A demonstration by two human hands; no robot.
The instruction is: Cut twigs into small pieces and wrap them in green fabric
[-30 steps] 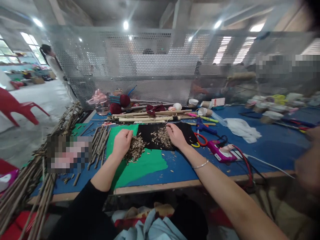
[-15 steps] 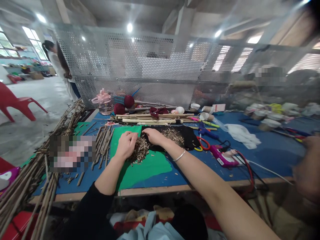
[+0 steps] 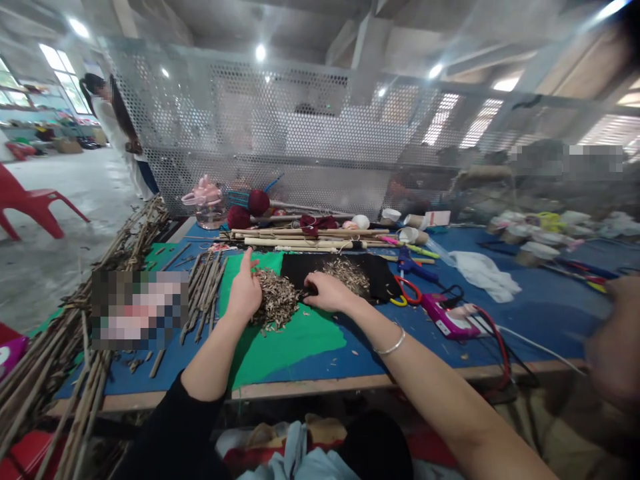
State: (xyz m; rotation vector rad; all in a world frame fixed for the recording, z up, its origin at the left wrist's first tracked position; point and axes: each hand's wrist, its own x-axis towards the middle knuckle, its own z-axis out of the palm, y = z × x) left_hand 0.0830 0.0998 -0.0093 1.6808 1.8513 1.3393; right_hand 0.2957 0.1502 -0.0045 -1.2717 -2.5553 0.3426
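brown chip pile on green cloth, between both hands: left hand touching its left edge, index finger extended, right hand just right, fingers curled at black cloth, grip unclear.

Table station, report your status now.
Left hand beside brown pile, green cloth beneath. Right hand at black cloth, grip unclear. Scissors by its right end.
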